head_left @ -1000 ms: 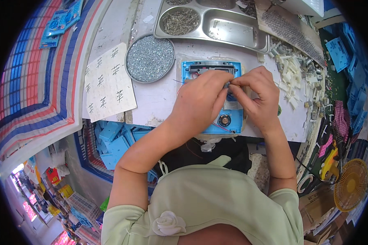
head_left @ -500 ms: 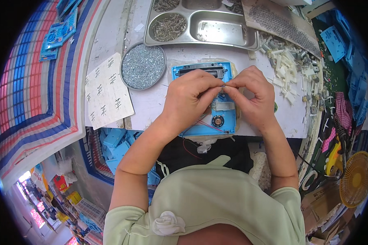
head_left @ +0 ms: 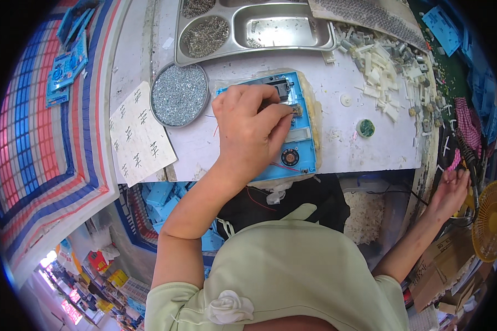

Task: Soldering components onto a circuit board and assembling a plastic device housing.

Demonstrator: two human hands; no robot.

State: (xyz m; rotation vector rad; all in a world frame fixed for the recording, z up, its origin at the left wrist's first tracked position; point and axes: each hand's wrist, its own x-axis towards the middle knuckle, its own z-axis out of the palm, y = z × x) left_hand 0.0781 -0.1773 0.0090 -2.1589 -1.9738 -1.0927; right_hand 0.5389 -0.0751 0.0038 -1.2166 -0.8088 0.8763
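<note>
Step in hand looks like fitting a part: left hand (head_left: pixel 248 126) has thumb and index fingers pinching a small metallic part (head_left: pixel 297 110) over the blue housing (head_left: pixel 308 138), which lies at the near edge of the bench (head_left: pixel 386 154). Part sits right at those fingertips. Right hand (head_left: pixel 450 194) is past bench's right edge, fingers half-curled near a dark cable (head_left: pixel 470 159), can't tell if gripping. Next move probably calls for a steady left pinch

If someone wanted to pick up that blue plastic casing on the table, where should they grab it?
I'd pinch the blue plastic casing by its long right edge, coming from the right. That edge is straight and uncovered, while the left hand covers much of the left part. Keeping fingers off the round speaker seems wise.
</note>
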